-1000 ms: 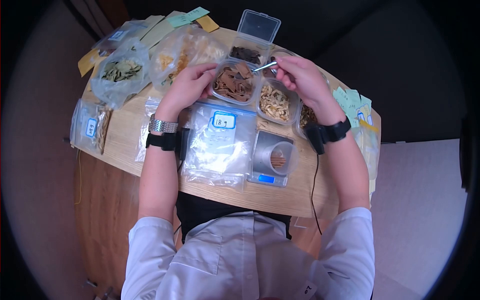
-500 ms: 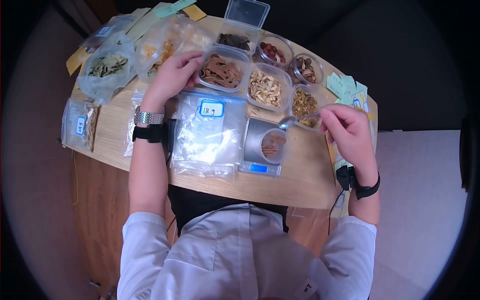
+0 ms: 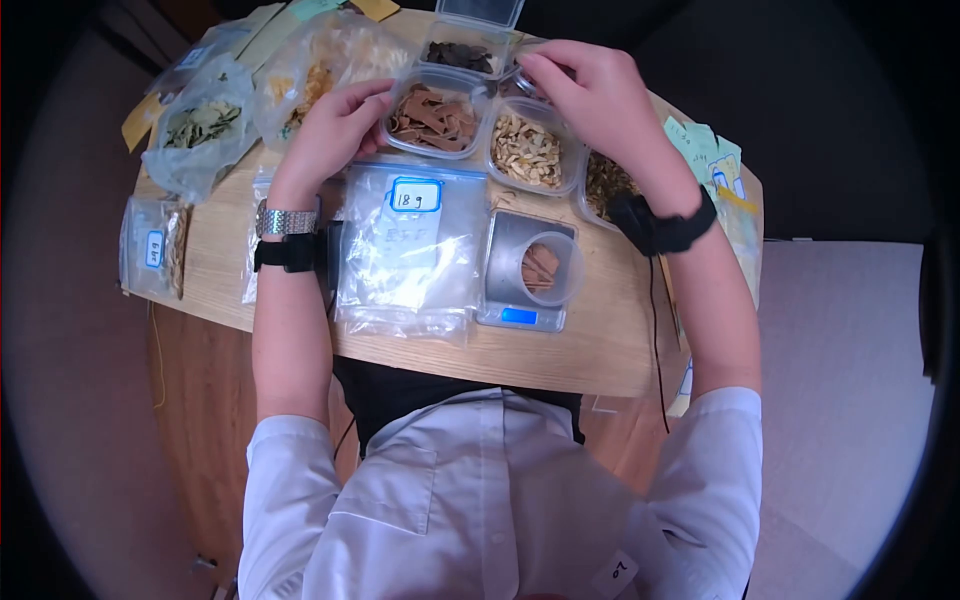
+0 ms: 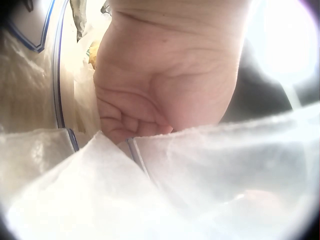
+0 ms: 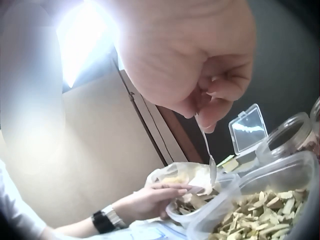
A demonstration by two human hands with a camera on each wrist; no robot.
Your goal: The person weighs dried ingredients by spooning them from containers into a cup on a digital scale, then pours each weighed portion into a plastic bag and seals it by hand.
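Note:
My left hand (image 3: pixel 335 135) holds the left rim of a clear container of brown bark-like strips (image 3: pixel 430 118); the same container of strips (image 5: pixel 192 204) shows in the right wrist view. Above and right of it, my right hand (image 3: pixel 600 100) pinches a metal spoon (image 5: pixel 212 170), whose bowl points down over the strips in the right wrist view. A translucent cup (image 3: pixel 565 272) with brown strips inside stands on a digital scale (image 3: pixel 503 240). In the left wrist view my left palm (image 4: pixel 167 75) shows behind plastic bags, its fingertips hidden.
Containers of pale slices (image 3: pixel 526 150) and dark pieces (image 3: pixel 460 56) stand beside the strips. A zip bag marked 18 g (image 3: pixel 410 250) lies left of the scale. Bags of leaves (image 3: pixel 203 125) and yellow pieces (image 3: pixel 315 90) are at the left, green notes (image 3: pixel 695 145) at the right.
My right hand moved from the strips to the cup on the scale, then back up to the containers with the spoon. More strips show in the cup. My left hand stays at its container.

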